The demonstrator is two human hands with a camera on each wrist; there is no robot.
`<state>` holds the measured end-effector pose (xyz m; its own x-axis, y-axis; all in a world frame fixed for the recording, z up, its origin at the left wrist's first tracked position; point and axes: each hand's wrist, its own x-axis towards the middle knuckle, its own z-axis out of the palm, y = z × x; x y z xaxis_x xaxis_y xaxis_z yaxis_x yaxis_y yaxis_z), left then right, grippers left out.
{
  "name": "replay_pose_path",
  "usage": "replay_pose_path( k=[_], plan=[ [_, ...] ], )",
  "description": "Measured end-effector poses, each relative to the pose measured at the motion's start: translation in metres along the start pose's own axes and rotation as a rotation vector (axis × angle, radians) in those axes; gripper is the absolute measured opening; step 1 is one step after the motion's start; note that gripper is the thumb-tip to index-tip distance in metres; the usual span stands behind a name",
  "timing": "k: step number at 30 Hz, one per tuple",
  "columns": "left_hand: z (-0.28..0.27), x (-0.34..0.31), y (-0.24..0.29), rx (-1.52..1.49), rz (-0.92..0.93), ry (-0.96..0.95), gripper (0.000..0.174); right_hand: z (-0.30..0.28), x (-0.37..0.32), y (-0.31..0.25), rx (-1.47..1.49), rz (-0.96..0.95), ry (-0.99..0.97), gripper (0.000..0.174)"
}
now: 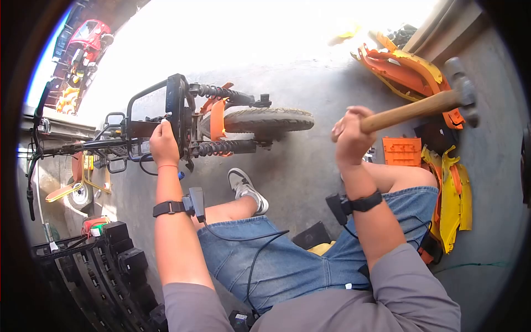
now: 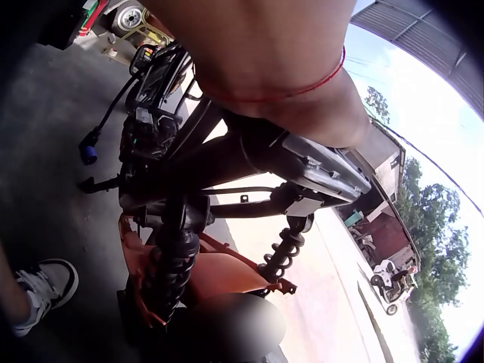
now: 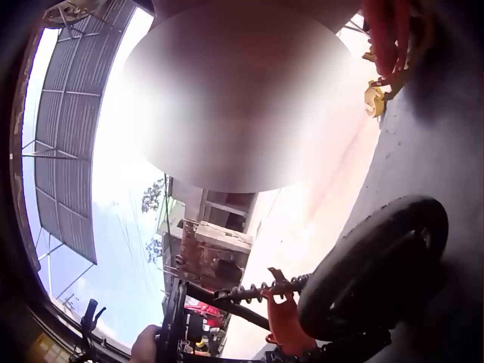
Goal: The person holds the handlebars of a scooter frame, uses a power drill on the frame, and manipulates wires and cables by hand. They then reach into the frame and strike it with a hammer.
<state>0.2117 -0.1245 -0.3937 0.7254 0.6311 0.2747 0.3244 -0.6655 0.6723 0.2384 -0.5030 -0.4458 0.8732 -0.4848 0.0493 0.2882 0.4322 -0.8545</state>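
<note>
My right hand [image 1: 354,138] grips the wooden handle of a hammer [image 1: 412,110], raised on the right with its metal head outward. On the left, my left hand [image 1: 164,143] is at the black rear frame [image 1: 176,102] of a stripped two-wheeler, beside a dark flat piece [image 1: 142,129]. Its fingertips are hidden, so I cannot tell what they hold. Beyond the frame are the rear tyre [image 1: 271,120], an orange fender [image 1: 217,119] and two coil shocks [image 1: 227,147]. In the right wrist view, a blurred patch hides the right hand and hammer.
Orange and yellow body panels [image 1: 456,199] lie on the concrete floor at the right. Black slotted parts [image 1: 94,271] stand at the lower left. A shoe [image 1: 247,190] rests near the rear wheel. Cables run from the wrist cameras across the denim shorts [image 1: 265,260].
</note>
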Motion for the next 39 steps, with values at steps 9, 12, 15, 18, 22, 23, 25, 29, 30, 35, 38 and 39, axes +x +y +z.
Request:
replay_pose_path(
  k=[9, 12, 15, 18, 22, 23, 25, 29, 30, 35, 38, 39],
  plan=[
    [-0.001, 0.001, -0.002, 0.017, 0.017, -0.011, 0.046, -0.013, 0.015, -0.049, -0.243, 0.462, -0.204, 0.010],
    [0.000, 0.000, -0.001, 0.009, 0.000, 0.003, 0.046, -0.002, 0.035, -0.094, -0.119, 0.125, -0.163, 0.010],
    [-0.001, 0.003, -0.002, 0.012, -0.016, 0.015, 0.045, -0.002, 0.024, -0.065, -0.005, -0.074, -0.055, 0.011],
    [-0.002, 0.000, -0.002, 0.059, -0.006, -0.037, 0.046, -0.050, -0.049, 0.062, -0.206, 0.334, -0.028, 0.006],
    [0.003, 0.009, -0.012, 0.014, -0.001, -0.004, 0.047, -0.052, -0.043, 0.051, -0.586, 0.804, -0.143, 0.004],
    [0.005, 0.009, -0.017, -0.013, 0.005, 0.003, 0.047, -0.046, -0.017, 0.017, -0.315, 0.737, -0.167, 0.006],
    [0.002, 0.007, -0.011, 0.018, 0.041, -0.012, 0.047, -0.023, 0.025, -0.061, -0.209, 0.529, -0.131, 0.008],
    [0.005, 0.009, -0.016, -0.049, 0.033, -0.008, 0.047, -0.020, 0.049, -0.102, -0.054, 0.136, -0.045, 0.008],
    [0.005, 0.009, -0.017, -0.053, 0.031, -0.004, 0.046, -0.022, 0.048, -0.094, 0.029, -0.013, 0.017, 0.008],
    [0.004, 0.014, -0.022, -0.074, -0.012, -0.020, 0.046, -0.097, -0.114, 0.114, -0.372, 0.521, 0.071, 0.007],
    [0.005, 0.015, -0.022, -0.075, 0.011, 0.010, 0.047, -0.116, -0.135, 0.128, -0.771, 0.530, -0.107, 0.009],
    [0.005, 0.015, -0.021, -0.073, -0.006, -0.012, 0.046, -0.110, -0.128, 0.114, -0.688, 0.553, -0.091, 0.009]
  ],
)
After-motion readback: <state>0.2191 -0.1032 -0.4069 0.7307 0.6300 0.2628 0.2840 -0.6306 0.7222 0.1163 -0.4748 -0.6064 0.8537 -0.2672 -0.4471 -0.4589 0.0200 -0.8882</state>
